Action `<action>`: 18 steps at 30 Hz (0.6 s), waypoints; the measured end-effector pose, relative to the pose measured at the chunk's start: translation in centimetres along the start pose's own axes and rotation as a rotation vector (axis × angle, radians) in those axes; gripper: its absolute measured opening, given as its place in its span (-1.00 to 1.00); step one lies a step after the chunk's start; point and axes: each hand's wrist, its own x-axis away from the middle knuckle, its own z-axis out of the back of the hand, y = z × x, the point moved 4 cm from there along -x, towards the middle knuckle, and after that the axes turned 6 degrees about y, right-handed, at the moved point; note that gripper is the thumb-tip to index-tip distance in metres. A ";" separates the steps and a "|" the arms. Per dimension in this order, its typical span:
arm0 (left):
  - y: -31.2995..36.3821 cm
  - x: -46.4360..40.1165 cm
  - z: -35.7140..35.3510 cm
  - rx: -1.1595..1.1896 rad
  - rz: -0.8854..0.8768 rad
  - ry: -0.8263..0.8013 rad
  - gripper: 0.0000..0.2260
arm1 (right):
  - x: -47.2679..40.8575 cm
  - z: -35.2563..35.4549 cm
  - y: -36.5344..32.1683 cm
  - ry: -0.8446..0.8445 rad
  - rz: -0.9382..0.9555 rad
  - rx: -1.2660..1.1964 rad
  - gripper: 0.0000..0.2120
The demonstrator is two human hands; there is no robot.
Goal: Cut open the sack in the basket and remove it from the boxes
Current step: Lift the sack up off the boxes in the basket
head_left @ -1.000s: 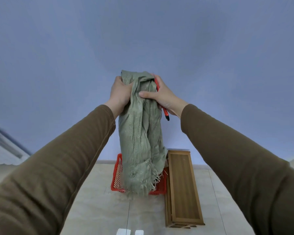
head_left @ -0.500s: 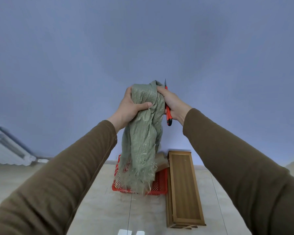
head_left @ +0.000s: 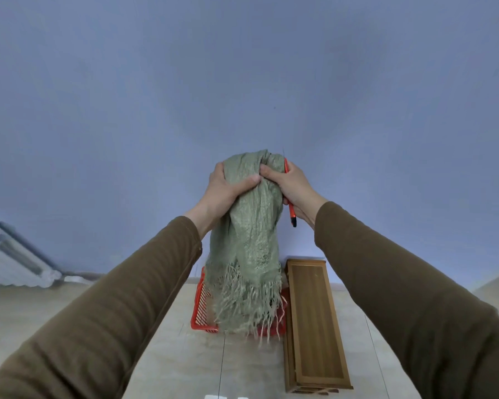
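Above basket [head_left: 202, 309] at 6 o'clock: sack [head_left: 248, 234], frayed, lifted clear; left hand [head_left: 224, 191] grips it, right hand [head_left: 293, 184] grips it plus cutter [head_left: 290, 208]; setting aside remains.

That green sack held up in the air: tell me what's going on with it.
A person holds the green sack up with both hands, bunched at the top. The left hand grips the gathered fabric; the right hand grips it too, with an orange utility knife in the same grip. The sack's frayed, cut-open end hangs over the red basket on the floor, beside a long wooden box. What the basket holds is hidden behind the sack.
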 end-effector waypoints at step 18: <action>-1.1 -0.7 -0.7 -0.090 -0.006 0.085 -0.32 | 1.8 1.1 1.5 -0.190 0.065 0.159 -0.16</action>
